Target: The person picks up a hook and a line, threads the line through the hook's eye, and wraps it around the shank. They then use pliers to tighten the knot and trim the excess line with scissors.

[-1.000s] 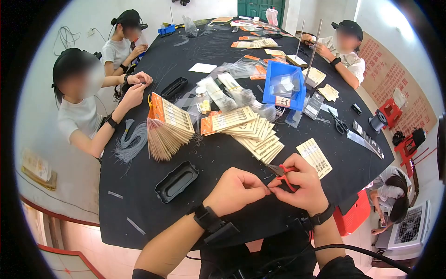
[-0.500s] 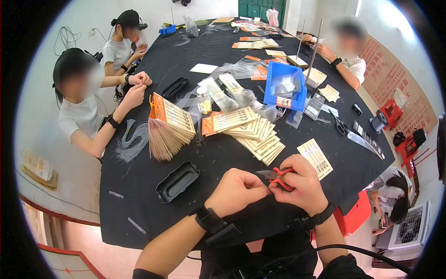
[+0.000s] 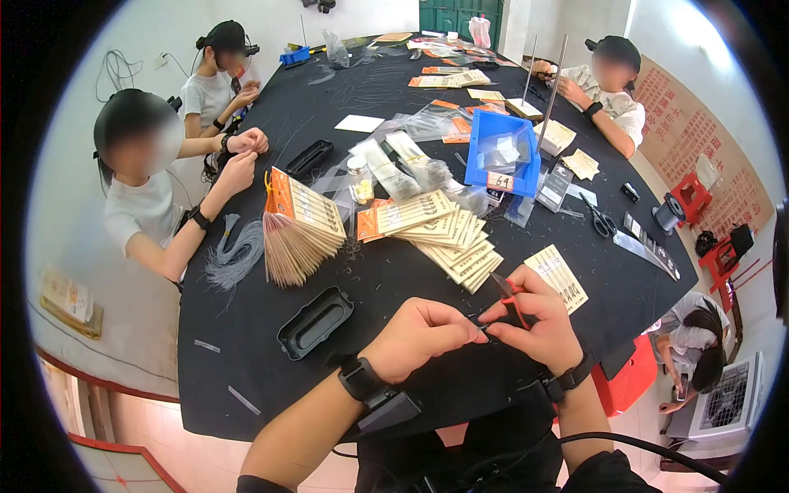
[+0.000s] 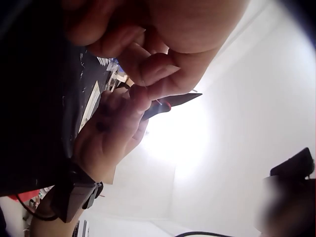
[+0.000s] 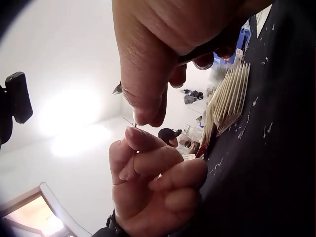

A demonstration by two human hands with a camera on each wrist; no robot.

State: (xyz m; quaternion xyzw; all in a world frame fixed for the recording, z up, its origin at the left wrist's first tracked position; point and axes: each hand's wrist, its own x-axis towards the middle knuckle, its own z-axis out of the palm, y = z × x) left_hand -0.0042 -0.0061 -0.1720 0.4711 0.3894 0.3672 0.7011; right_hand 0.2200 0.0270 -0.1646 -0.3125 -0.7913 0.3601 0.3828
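Observation:
Both hands meet in front of the body in the head view. The left hand [image 3: 419, 335] pinches a thin line [image 5: 133, 159] between thumb and curled fingers, and the line crosses those fingers in the right wrist view. Red-handled cutters [image 3: 514, 306] lie in the right hand [image 3: 542, 329], their pointed jaws aimed up and left. The right thumb and a fingertip also pinch at the line's end, close to the left fingertips; a tiny dark piece [image 3: 483, 326] shows there, too small to identify. In the left wrist view the cutters' dark tip [image 4: 186, 98] sticks out beyond the fingers.
Fanned cards [image 3: 300, 226], a card pile [image 3: 456, 238] and a single card [image 3: 558, 278] lie beyond the hands. Left of them is a black tray [image 3: 316, 323]. Farther off are a blue bin [image 3: 500, 152], scissors [image 3: 604, 220] and upright rods. Other people sit around the table.
The cutters have turned in the right hand, from pointing left to pointing more upward. The right fingers have shifted slightly, and the left fingertips have moved a little to the right.

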